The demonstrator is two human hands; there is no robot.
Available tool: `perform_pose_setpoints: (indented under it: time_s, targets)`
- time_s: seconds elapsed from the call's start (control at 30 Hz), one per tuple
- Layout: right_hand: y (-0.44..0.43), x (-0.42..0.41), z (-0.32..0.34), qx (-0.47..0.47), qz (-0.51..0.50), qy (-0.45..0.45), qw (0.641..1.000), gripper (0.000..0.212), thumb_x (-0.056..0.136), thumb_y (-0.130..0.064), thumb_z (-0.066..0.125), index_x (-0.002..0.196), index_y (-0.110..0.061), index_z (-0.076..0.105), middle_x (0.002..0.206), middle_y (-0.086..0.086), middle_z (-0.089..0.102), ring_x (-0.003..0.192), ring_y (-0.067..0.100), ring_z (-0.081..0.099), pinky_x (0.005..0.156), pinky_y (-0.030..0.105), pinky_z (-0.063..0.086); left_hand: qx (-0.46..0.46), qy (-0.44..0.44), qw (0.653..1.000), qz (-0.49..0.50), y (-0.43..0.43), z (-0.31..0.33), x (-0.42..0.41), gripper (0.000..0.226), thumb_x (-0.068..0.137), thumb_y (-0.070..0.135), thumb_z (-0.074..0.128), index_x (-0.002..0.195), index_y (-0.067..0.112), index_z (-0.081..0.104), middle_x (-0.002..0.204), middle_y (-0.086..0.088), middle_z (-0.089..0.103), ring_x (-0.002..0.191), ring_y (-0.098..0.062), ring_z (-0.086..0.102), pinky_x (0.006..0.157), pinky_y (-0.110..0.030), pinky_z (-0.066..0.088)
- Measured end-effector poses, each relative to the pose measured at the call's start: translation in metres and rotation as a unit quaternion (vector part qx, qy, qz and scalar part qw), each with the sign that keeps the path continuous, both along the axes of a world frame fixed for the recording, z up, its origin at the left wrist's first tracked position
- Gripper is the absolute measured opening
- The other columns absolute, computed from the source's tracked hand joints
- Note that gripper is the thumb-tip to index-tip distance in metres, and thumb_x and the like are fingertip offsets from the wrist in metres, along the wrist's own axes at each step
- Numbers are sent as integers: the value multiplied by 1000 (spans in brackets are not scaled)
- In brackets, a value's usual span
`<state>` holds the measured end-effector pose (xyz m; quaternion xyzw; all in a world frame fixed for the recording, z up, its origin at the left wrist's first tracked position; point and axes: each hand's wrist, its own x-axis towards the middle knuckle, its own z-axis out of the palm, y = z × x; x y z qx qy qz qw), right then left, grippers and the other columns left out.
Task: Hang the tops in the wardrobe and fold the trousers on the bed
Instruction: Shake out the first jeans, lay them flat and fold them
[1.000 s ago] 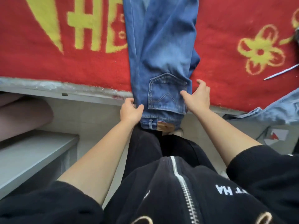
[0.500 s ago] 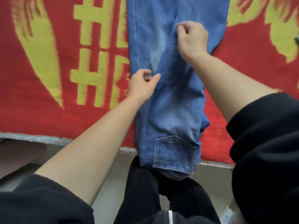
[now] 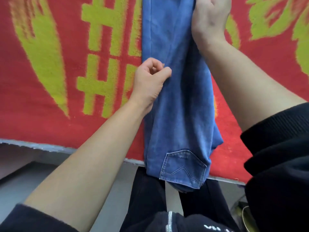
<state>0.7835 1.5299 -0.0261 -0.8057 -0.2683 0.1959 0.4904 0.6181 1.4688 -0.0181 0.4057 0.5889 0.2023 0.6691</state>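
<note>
blue jeans (image 3: 177, 97) lie lengthwise on a red and yellow blanket (image 3: 50, 64), back pocket end hanging over the bed edge toward the person. the left hand (image 3: 148, 84), fingers curled together, pinches the jeans' left edge. beyond and to its right, the right hand (image 3: 209, 19) is clamped on bunched denim.

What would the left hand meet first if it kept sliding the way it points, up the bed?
Probably only more of the blue denim jeans: the left hand sits at their left edge, knuckles curled, with red and yellow blanket beside it. Depth is unclear.
</note>
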Motion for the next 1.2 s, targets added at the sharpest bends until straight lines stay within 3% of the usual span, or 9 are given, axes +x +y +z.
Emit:
perform_pose_setpoints:
  time_s: [0.1, 0.23, 0.5, 0.6, 0.77, 0.9, 0.97, 1.07, 1.2]
  targets:
    - [12, -25, -2, -79, 135, -31, 987, 32, 94, -19, 42, 64, -26, 37, 65, -7, 42, 62, -3, 38, 63, 18, 33, 35, 31, 997, 57, 5, 1, -17, 30, 74, -3, 63, 64, 20, 45, 61, 5, 42, 53, -6, 35, 50, -21, 29]
    - [9, -16, -29, -269, 253, -59, 928, 38, 95, -27, 41, 126, -11, 55, 131, 12, 58, 124, 25, 52, 101, 27, 32, -29, 145, 985, 92, 6, -26, -27, 32, 74, -7, 66, 94, 14, 53, 84, -6, 65, 64, -11, 59, 61, -24, 50]
    - [-33, 23, -28, -184, 166, -255, 935, 48, 89, -32, 51, 134, -17, 55, 131, 9, 50, 119, 25, 50, 96, 35, 35, -56, 70, 993, 81, 59, -45, 4, 42, 73, 33, 83, 103, 7, 67, 100, -9, 74, 81, -14, 70, 73, -29, 58]
    - [-9, 39, -37, -198, 97, -189, 957, 60, 91, -45, 52, 141, -12, 46, 135, 9, 49, 124, 27, 46, 102, 30, 27, -73, 9, 996, 60, 107, -37, 33, 57, 72, 41, 81, 110, 1, 68, 106, -17, 72, 94, -28, 71, 80, -44, 60]
    - [53, 89, -45, -235, -11, 93, 967, 63, 92, -53, 56, 137, -9, 49, 135, 9, 55, 129, 26, 49, 103, 30, 35, -114, -69, 991, 17, 181, -26, 82, 19, 90, 28, 67, 97, 11, 69, 82, -7, 74, 61, -16, 70, 52, -24, 52]
    - [77, 126, -45, -145, -59, 264, 952, 39, 82, -50, 70, 99, -15, 64, 94, 3, 70, 92, 24, 71, 73, 34, 56, -113, -74, 991, 6, 213, -25, 112, 24, 87, 24, 71, 102, 5, 69, 87, -11, 74, 67, -22, 71, 57, -29, 56]
    - [84, 143, -42, -86, -50, 327, 940, 29, 87, -43, 70, 84, -16, 61, 67, 0, 62, 56, 15, 62, 51, 25, 47, -142, -107, 984, -32, 222, -14, 129, 23, 90, 27, 65, 100, 7, 69, 84, -11, 75, 72, -24, 73, 60, -33, 59]
    - [102, 160, -29, -25, -33, 323, 945, 19, 95, -38, 62, 93, -19, 65, 77, -2, 67, 64, 12, 62, 58, 22, 46, -157, -160, 970, -99, 235, 8, 153, 31, 93, 29, 61, 113, 7, 68, 105, -15, 73, 95, -29, 71, 82, -43, 59]
    - [131, 174, -2, 80, -10, 170, 982, 24, 94, -30, 50, 106, -19, 68, 104, 0, 75, 99, 19, 71, 84, 37, 59, -14, -189, 982, -28, 254, 27, 176, 16, 89, -1, 61, 104, -1, 66, 96, -22, 72, 78, -31, 71, 67, -43, 59]
